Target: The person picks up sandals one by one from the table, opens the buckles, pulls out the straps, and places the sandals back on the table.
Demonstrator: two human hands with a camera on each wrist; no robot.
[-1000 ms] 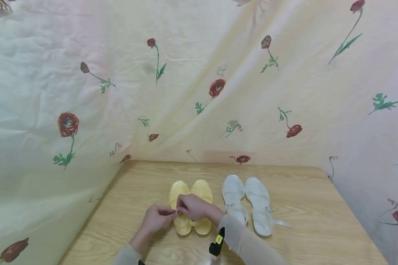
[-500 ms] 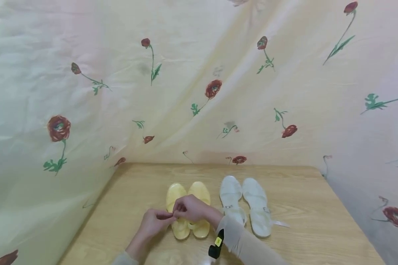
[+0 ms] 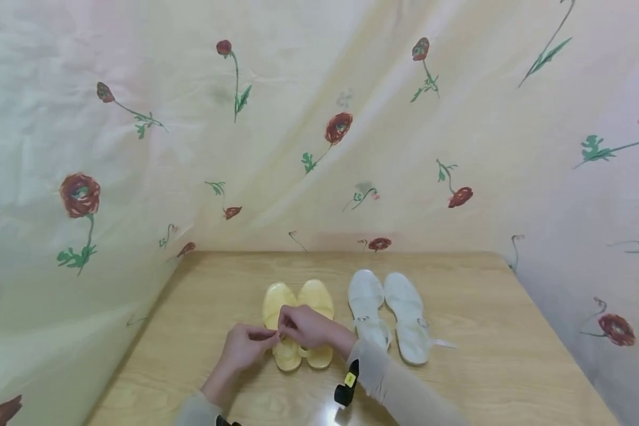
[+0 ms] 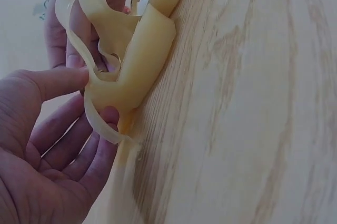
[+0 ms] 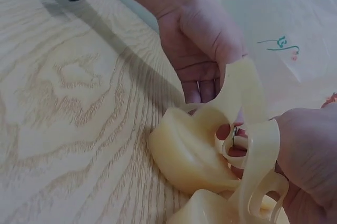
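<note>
A pair of yellow jelly sandals lies side by side, with the left sandal (image 3: pixel 278 299) under both hands and the right sandal (image 3: pixel 316 294) beside it. My left hand (image 3: pixel 245 348) pinches the left sandal's ankle strap (image 4: pixel 100 124) between thumb and fingers. My right hand (image 3: pixel 309 327) grips the strap on the other side, close to the metal buckle (image 5: pixel 235 136); its fingertips are partly hidden behind the strap. The fingertips of both hands almost meet over the sandal. A loose strap end curves down past my left fingers in the left wrist view.
White sandals stand just to the right, a left one (image 3: pixel 365 290) and a right one (image 3: pixel 404 296), the latter with its strap (image 3: pixel 444 343) sticking out sideways. All rest on a wood-grain table (image 3: pixel 490 331). A flowered cloth (image 3: pixel 277 118) hangs behind and at both sides.
The head view has shifted slightly. Both hands stay at the left yellow sandal's strap, with only small finger movements. The sandals keep their places on the table.
</note>
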